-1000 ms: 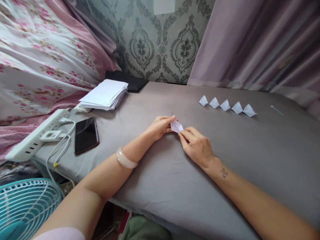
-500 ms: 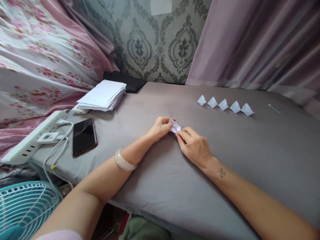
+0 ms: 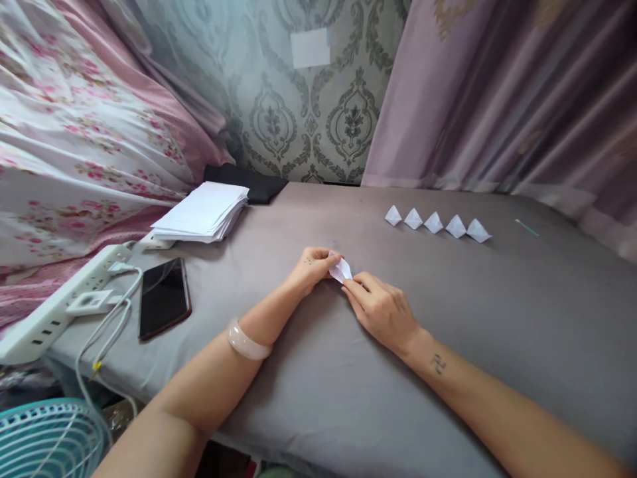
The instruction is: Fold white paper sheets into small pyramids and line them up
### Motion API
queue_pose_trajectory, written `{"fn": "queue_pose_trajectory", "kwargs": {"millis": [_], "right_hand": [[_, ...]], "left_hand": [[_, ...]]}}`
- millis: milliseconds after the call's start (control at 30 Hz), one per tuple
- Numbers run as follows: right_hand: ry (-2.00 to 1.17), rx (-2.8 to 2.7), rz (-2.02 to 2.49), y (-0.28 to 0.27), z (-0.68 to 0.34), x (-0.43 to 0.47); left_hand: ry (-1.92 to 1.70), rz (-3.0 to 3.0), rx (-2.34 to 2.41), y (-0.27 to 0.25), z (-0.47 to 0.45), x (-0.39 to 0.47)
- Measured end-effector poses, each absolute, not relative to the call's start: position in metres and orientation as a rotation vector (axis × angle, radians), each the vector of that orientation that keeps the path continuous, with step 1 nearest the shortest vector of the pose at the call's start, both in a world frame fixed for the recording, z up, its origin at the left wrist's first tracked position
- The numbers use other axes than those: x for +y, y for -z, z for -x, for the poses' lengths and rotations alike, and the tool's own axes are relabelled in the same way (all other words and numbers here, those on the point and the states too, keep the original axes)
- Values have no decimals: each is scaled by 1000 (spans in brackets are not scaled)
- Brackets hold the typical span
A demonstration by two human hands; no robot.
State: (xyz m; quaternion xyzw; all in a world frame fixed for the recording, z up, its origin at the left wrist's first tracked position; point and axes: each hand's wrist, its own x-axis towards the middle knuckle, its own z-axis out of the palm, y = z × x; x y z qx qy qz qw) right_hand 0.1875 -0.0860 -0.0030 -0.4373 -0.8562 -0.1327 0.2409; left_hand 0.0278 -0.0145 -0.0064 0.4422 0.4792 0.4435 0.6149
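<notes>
L hand (image 3: 312, 269) & R hand (image 3: 384, 311) pinch paper pc. (image 3: 341, 270), apparently part-folded; 5 folded pcs. (image 3: 433, 223) look done, nr bench (image 3: 517, 325) far edge.

Six folded papers (image 3: 433, 223), one phone (image 3: 164, 297), one paper stack (image 3: 204, 209), one bangle (image 3: 247, 342), one fan (image 3: 50, 438)

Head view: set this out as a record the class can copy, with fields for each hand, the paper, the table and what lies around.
Left hand: pinching one end of a small folded paper
Right hand: fingertips on the paper's other end
Folded shapes: five, in a row beyond the right hand
Paper stack: white sheets, far left
Phone: dark screen, nearer than the stack
Power strip: left of the phone, cables plugged in
Table: grey cover
Bangle: pale, on the left forearm
</notes>
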Motion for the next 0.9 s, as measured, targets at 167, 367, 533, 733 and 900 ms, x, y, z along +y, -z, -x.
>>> {"fn": "queue_pose_trajectory", "kwargs": {"millis": [167, 367, 533, 733, 900], "right_hand": [[332, -2365, 1250, 4, -191, -82], [237, -2416, 1344, -9, -189, -70], [124, -2335, 1404, -14, -189, -44], [210, -2094, 1786, -9, -210, 18], [179, -1987, 1990, -9, -217, 61]], "left_hand": [[-1029, -1116, 1144, 4, -27, -11], [-1146, -1143, 1197, -3, -27, -4], [-1218, -1008, 1184, -4, -21, 10], [-1193, -945, 1235, 2, -16, 20], [-1177, -977, 1230, 6, -17, 20]]}}
